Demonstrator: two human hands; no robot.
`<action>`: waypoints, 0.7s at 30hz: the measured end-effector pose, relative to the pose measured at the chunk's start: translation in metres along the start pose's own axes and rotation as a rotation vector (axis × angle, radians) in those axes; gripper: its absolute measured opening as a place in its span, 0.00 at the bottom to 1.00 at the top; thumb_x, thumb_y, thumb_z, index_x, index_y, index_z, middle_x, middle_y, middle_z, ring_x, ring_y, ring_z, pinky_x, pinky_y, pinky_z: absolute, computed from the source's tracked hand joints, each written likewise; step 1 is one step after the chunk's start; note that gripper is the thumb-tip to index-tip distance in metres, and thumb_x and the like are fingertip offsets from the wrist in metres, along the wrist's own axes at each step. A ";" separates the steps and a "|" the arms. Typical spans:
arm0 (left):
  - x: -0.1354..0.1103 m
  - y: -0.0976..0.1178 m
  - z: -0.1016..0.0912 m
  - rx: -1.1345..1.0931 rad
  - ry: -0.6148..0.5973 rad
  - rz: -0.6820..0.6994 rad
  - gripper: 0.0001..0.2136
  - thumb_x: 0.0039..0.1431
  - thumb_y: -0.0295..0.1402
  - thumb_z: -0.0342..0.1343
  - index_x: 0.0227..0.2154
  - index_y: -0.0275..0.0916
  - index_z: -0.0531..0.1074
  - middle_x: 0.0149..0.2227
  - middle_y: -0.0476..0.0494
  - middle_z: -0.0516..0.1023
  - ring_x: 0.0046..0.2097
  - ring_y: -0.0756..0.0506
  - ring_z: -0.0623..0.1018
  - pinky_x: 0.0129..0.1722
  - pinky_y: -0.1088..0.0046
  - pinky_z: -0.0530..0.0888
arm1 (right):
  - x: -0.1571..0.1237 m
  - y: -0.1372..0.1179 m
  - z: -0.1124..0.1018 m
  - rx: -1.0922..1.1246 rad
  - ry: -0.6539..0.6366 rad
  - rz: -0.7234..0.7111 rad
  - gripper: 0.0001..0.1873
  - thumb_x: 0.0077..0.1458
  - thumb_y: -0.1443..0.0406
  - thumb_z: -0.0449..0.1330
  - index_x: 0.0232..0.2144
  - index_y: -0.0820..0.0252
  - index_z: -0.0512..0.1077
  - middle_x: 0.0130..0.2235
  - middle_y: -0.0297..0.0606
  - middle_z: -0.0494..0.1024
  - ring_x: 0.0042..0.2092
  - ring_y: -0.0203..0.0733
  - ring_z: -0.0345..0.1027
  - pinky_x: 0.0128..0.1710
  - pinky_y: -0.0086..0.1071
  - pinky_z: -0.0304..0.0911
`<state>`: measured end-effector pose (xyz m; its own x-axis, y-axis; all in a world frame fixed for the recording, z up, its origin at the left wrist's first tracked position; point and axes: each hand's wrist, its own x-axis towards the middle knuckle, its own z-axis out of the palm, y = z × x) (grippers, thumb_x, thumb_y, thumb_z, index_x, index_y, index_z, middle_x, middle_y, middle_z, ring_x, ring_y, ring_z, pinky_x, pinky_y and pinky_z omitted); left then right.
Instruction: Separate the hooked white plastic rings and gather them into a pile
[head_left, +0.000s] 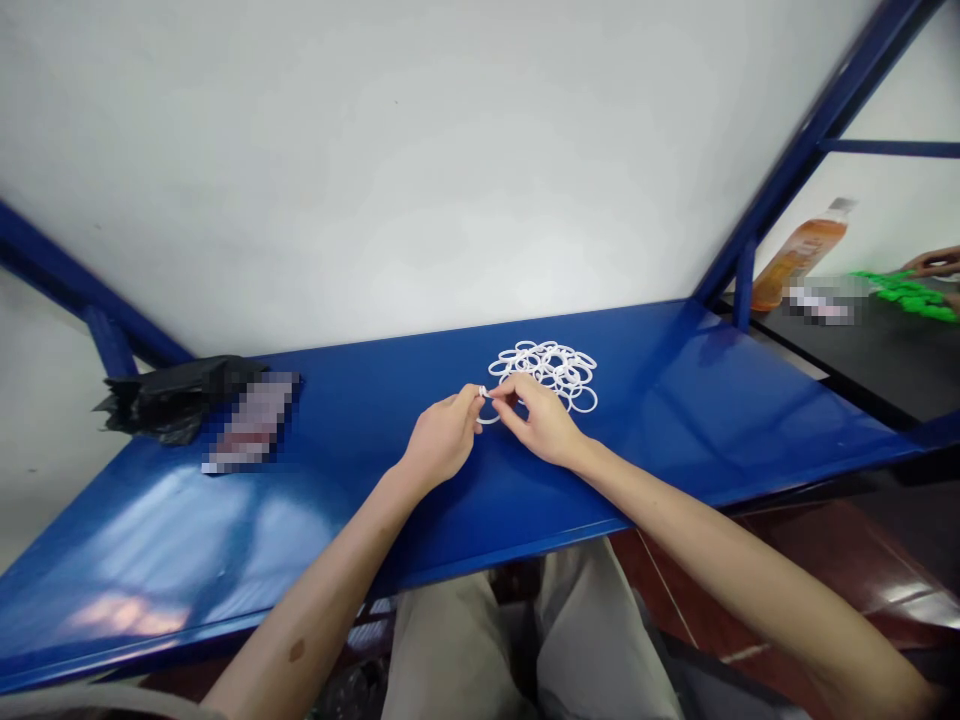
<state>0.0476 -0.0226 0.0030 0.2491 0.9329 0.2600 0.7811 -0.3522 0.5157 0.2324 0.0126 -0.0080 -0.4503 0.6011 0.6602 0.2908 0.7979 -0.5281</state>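
My left hand [444, 437] and my right hand [541, 418] meet over the blue table [360, 470], fingertips pinched together on a thin white ring [487, 412]. The left fingers also pinch a small white piece at the ring's top. A pile of several more white rings [551, 368] lies on the table just behind my right hand. Both hands are closed.
A black bag [169, 398] and a blurred-out flat item [251, 422] lie at the table's left. Blue frame bars rise at both sides. At the far right, on another bench, stand an orange bottle [799, 255] and green pieces [911, 295], with another person's hand [934, 263] near them.
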 end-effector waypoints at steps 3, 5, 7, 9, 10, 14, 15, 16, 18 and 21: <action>-0.002 0.000 0.000 0.018 -0.018 0.008 0.10 0.72 0.35 0.37 0.39 0.43 0.62 0.31 0.49 0.78 0.34 0.46 0.78 0.33 0.72 0.68 | -0.003 0.000 0.001 -0.011 -0.004 -0.088 0.04 0.67 0.67 0.54 0.38 0.57 0.68 0.37 0.39 0.73 0.40 0.41 0.68 0.42 0.38 0.67; -0.004 0.001 0.000 0.072 -0.034 0.010 0.09 0.71 0.33 0.37 0.37 0.43 0.61 0.32 0.48 0.79 0.35 0.45 0.78 0.34 0.71 0.68 | -0.006 0.002 0.001 -0.029 -0.015 -0.135 0.04 0.67 0.68 0.53 0.38 0.57 0.68 0.38 0.40 0.74 0.41 0.42 0.67 0.43 0.39 0.67; -0.005 0.002 0.001 0.152 -0.057 0.021 0.08 0.70 0.31 0.39 0.36 0.43 0.61 0.32 0.48 0.80 0.36 0.44 0.78 0.34 0.70 0.67 | -0.008 0.003 0.001 -0.050 -0.044 -0.173 0.05 0.67 0.68 0.52 0.39 0.57 0.68 0.38 0.41 0.74 0.41 0.42 0.67 0.42 0.39 0.67; -0.005 0.003 0.002 0.203 -0.081 0.031 0.07 0.70 0.31 0.39 0.36 0.43 0.61 0.32 0.48 0.80 0.36 0.43 0.78 0.35 0.70 0.67 | -0.010 0.004 0.001 -0.072 -0.056 -0.201 0.06 0.68 0.69 0.52 0.40 0.58 0.68 0.38 0.41 0.74 0.41 0.42 0.67 0.41 0.39 0.67; -0.005 0.003 0.003 0.211 -0.090 0.032 0.08 0.70 0.31 0.39 0.36 0.43 0.61 0.33 0.48 0.80 0.37 0.43 0.79 0.35 0.70 0.68 | -0.010 0.005 0.002 -0.082 -0.051 -0.204 0.06 0.68 0.69 0.52 0.40 0.58 0.69 0.38 0.41 0.74 0.41 0.43 0.67 0.41 0.39 0.67; 0.000 0.003 0.001 0.264 -0.022 0.027 0.12 0.72 0.36 0.38 0.44 0.42 0.66 0.37 0.45 0.80 0.40 0.43 0.79 0.39 0.69 0.71 | -0.003 0.007 -0.001 -0.157 0.009 -0.164 0.06 0.68 0.66 0.53 0.42 0.57 0.71 0.38 0.41 0.76 0.41 0.44 0.69 0.43 0.40 0.68; 0.002 0.002 0.000 0.292 0.011 0.032 0.13 0.72 0.38 0.39 0.47 0.42 0.67 0.40 0.43 0.80 0.43 0.42 0.79 0.42 0.67 0.71 | 0.000 0.008 -0.005 -0.198 0.025 -0.140 0.07 0.67 0.66 0.53 0.43 0.57 0.71 0.38 0.41 0.77 0.42 0.45 0.69 0.44 0.40 0.68; 0.003 0.000 -0.002 0.316 0.040 0.033 0.15 0.72 0.40 0.40 0.50 0.42 0.67 0.43 0.41 0.80 0.46 0.41 0.78 0.45 0.65 0.72 | 0.003 0.010 -0.011 -0.254 0.041 -0.108 0.08 0.67 0.65 0.54 0.45 0.57 0.72 0.39 0.42 0.77 0.43 0.46 0.69 0.44 0.41 0.68; 0.006 -0.007 -0.005 0.338 0.065 0.017 0.18 0.71 0.43 0.42 0.55 0.41 0.67 0.50 0.38 0.78 0.52 0.39 0.76 0.52 0.60 0.70 | 0.007 0.017 -0.027 -0.395 0.079 -0.008 0.10 0.67 0.64 0.54 0.47 0.58 0.73 0.39 0.44 0.78 0.43 0.49 0.70 0.46 0.43 0.67; 0.007 -0.023 -0.006 0.335 0.037 -0.033 0.20 0.70 0.43 0.44 0.57 0.37 0.67 0.57 0.34 0.73 0.59 0.36 0.70 0.58 0.55 0.68 | 0.004 0.032 -0.056 -0.568 0.143 0.182 0.11 0.65 0.61 0.55 0.41 0.58 0.76 0.38 0.45 0.79 0.42 0.52 0.70 0.44 0.45 0.66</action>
<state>0.0276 -0.0089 -0.0020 0.2047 0.9379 0.2799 0.9345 -0.2724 0.2292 0.2870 0.0428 0.0079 -0.2449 0.6987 0.6721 0.7746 0.5580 -0.2978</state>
